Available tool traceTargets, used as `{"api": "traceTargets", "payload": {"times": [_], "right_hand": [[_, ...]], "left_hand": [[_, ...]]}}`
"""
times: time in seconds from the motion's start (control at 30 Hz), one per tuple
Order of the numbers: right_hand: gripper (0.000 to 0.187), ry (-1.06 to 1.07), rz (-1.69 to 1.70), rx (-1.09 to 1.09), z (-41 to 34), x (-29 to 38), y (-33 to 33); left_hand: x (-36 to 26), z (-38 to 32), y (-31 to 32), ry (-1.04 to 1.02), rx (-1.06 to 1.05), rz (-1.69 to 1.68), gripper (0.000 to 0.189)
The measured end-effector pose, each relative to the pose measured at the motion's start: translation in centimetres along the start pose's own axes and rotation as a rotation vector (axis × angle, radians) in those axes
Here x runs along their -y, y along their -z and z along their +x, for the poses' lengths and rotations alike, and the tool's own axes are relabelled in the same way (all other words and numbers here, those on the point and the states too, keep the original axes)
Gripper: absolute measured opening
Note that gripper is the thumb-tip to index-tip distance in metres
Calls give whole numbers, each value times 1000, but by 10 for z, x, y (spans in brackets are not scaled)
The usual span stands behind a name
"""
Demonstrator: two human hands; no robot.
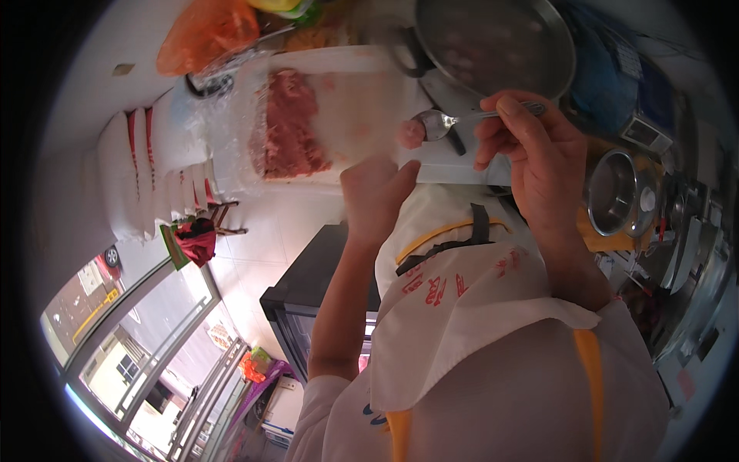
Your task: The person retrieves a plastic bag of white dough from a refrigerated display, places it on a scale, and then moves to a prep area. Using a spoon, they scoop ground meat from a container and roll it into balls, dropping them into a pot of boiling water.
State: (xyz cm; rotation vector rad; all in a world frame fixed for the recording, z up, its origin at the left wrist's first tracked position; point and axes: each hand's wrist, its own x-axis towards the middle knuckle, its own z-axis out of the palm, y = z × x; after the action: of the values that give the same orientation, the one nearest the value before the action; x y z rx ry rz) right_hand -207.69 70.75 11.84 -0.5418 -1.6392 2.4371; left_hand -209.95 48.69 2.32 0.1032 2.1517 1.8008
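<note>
My right hand (540,150) grips a metal spoon (476,117) by its handle, thumb on top. At the tip of the spoon's bowl is a small pink ball of minced meat (411,134). My left hand (375,199) is curled into a blurred fist below and left of the ball; whether anything is inside it is hidden. Beyond the left hand lies a white tray (364,115), with a mass of raw minced meat (291,124) at its left end. A large metal pot (496,40) stands above my right hand, with pale pinkish lumps in cloudy liquid.
A black-handled utensil (456,140) lies under the spoon. Clear plastic film (236,127) edges the tray's left side. An orange plastic bag (211,37) sits at upper left. A steel bowl (613,193) stands at right. White sacks (133,167) are stacked at left, near a black cabinet (312,277).
</note>
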Motion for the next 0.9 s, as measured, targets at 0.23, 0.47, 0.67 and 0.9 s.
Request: {"api": "traceTargets", "payload": {"times": [0.23,0.47,0.67,0.9], "right_hand": [[24,-100,66,41,-3,-21,-50],[25,70,-26,-123,25,-21,-31],[24,302,-560,-462,75,-27,73],[25,287,-1011,-296,78,-51,92]], "left_hand": [[-31,17,35,-4,2,-123,30],[13,16,80,121,20,-434,22],[31,23,103,196,60,-401,27],[35,29,101,174,33,-363,42]]}}
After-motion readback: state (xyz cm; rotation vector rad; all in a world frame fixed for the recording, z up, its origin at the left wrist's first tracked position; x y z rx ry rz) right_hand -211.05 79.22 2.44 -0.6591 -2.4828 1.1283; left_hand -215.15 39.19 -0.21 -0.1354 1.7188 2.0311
